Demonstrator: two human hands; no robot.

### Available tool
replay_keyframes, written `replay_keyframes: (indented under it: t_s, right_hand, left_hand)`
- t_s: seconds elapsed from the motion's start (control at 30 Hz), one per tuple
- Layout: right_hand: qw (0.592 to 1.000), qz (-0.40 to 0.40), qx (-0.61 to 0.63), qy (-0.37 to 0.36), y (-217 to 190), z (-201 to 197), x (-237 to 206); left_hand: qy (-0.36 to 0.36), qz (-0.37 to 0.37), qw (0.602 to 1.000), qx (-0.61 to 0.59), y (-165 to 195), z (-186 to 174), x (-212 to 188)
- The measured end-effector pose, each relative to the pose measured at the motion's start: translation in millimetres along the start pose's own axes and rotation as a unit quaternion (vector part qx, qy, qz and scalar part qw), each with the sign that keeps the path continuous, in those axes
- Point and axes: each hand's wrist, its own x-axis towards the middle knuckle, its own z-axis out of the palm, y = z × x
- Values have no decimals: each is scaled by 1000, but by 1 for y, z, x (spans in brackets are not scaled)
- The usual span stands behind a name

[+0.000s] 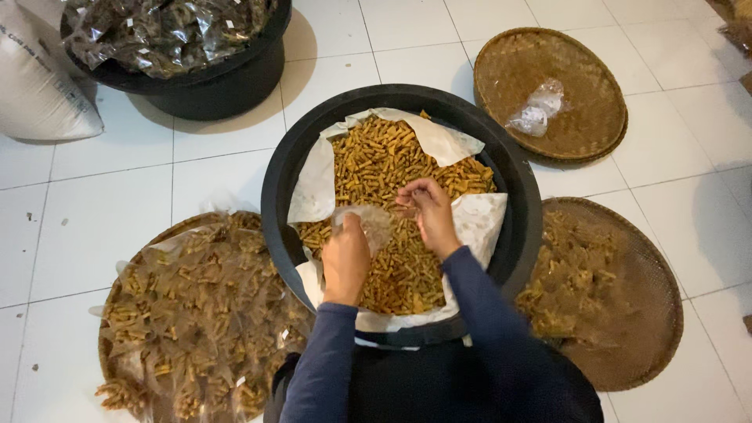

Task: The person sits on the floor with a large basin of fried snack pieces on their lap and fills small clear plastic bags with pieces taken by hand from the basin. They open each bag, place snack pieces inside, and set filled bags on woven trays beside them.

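fingers: the right hand (429, 213) is seen with fingertips pinched together at about 9 o'clock of the hand, seemingly on a few snack sticks or on the bag's edge; which of the two cannot be told.
left hand: the left hand (345, 258) is closed around the neck of a small clear plastic bag (368, 223), which is held up over the tub.
bag from the fingers: the bag's mouth lies just beside the right fingertips, at 9 o'clock from them, touching or nearly so.
bag axis: the bag is seen running from the left fist at 7 o'clock up toward 1 o'clock, its open end toward the right hand.
nearer hand: the left hand is on the bag itself; the right is only at its mouth.
snack sticks: a heap of short orange-brown sticks (384, 160) is spread on white paper (317, 184) inside the black round tub (274, 180), directly under both hands.
tray at 8 o'clock: a woven tray (108, 329) is piled with filled clear packets (196, 305).
tray at 4 o'clock: a second woven tray (642, 313) is seen holding more filled packets.
tray at 1 o'clock: a third woven tray (548, 55) is seen with crumpled clear plastic (536, 110) lying in it.
at 11 o'clock: another black tub (211, 82) of packets is seen, with a white sack (35, 78) beside it.
floor: white tiles (102, 204) are seen all round.
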Motion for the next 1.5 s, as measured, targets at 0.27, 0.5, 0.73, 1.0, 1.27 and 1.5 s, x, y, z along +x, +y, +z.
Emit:
replay_keyframes:
  t_s: [0.27,0.5,0.73,1.0,1.27,1.5]
  right_hand:
    - [854,12,-520,-1,138,-49,-20]
    - [809,74,-536,230,115,-146,-2]
    - [739,101,-607,275,126,-155,4]
    - [796,129,-591,-3,160,-121,-20]
    - [787,111,-568,216,146,-164,-27]
    - [832,261,-489,-21,169,-115,-35]
  left_hand:
    - [-4,-24,999,-25,10,-10,10]
    - [-12,-66,997,-42,15,-20,15]
    - [-11,-52,996,-67,19,-16,16]
    - [-12,-50,997,-55,21,-9,17]
    - [-22,-55,995,-84,17,-20,17]
    - [14,-46,995,-91,11,-20,20]
